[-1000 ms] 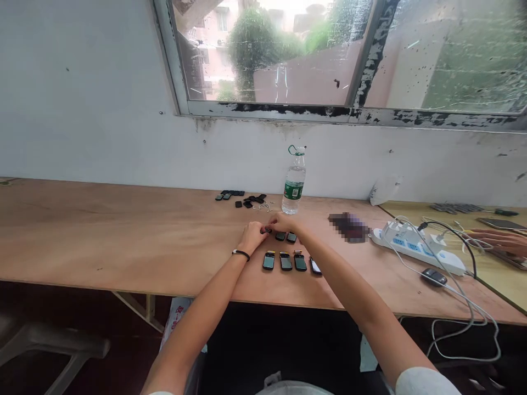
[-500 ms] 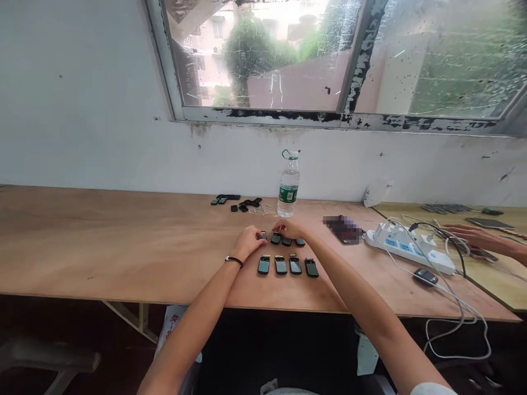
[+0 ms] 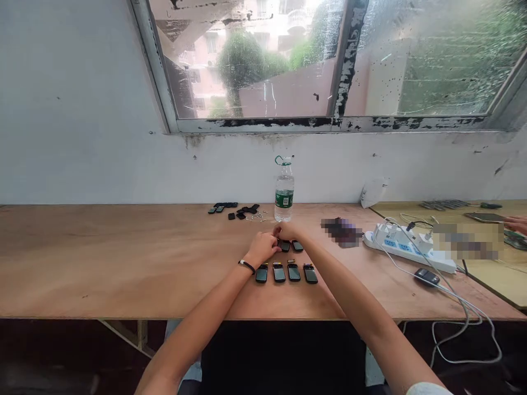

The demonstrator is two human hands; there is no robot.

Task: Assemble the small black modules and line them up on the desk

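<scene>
Several small black devices with grey screens lie in two rows. The front row, with a device (image 3: 279,272) in it, lies nearer the table's front edge. Behind it, two devices show: one device (image 3: 284,246) beside my fingertips and another device (image 3: 297,246) to its right. My left hand (image 3: 263,247), with a black band at the wrist, has its fingers bent together at the left part of the back row, covering that part. Closed in a pinch, my right hand (image 3: 289,231) reaches in just behind, its fingertips close to the left ones. Whatever lies between the fingers is too small to make out.
A water bottle (image 3: 284,192) stands behind my hands. Black parts (image 3: 248,210) and small pale pieces lie left of it. On the right are a white power strip (image 3: 409,249) with cables, a black mouse-like object (image 3: 427,277) and another person's hand (image 3: 516,224).
My left hand has moved right along the back row, from the first device to about the second. My right hand stays pinched nearby. The view has tilted up slightly. The other person's hand has drawn back right.
</scene>
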